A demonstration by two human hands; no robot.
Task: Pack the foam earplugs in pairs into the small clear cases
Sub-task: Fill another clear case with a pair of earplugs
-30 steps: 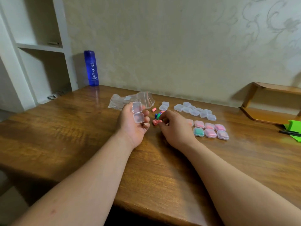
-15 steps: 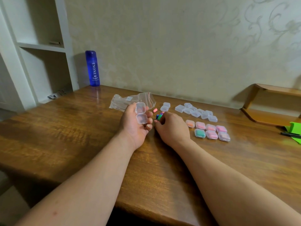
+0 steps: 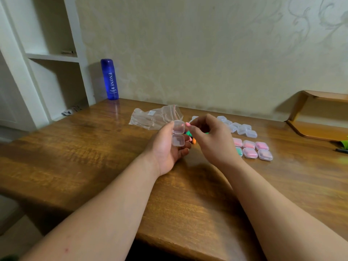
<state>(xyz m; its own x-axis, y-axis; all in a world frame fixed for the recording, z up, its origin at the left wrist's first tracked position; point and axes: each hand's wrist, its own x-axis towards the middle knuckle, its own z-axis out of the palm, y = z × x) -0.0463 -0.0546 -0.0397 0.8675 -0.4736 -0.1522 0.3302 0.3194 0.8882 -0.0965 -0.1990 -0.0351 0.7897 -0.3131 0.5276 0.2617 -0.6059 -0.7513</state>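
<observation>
My left hand (image 3: 167, 147) holds an open small clear case (image 3: 178, 133), lid up, both halves showing nothing inside. My right hand (image 3: 211, 140) is raised beside it and pinches a pink foam earplug (image 3: 188, 124) right by the case's lid. Loose earplugs (image 3: 191, 137) in green, orange and blue lie on the table between my hands, partly hidden. Several shut cases with pink or green earplugs (image 3: 250, 150) sit in rows to the right. Several empty clear cases (image 3: 243, 129) lie behind them.
An empty clear zip bag (image 3: 156, 117) lies behind my left hand. A blue bottle (image 3: 109, 80) stands at the wall, far left. A wooden shelf (image 3: 318, 129) and a green object (image 3: 344, 143) sit at the right edge. White shelving (image 3: 47, 57) stands left.
My right hand has lifted off the pile of loose earplugs with a pink earplug and brought it up to the open case. My left hand has kept the case nearly still.
</observation>
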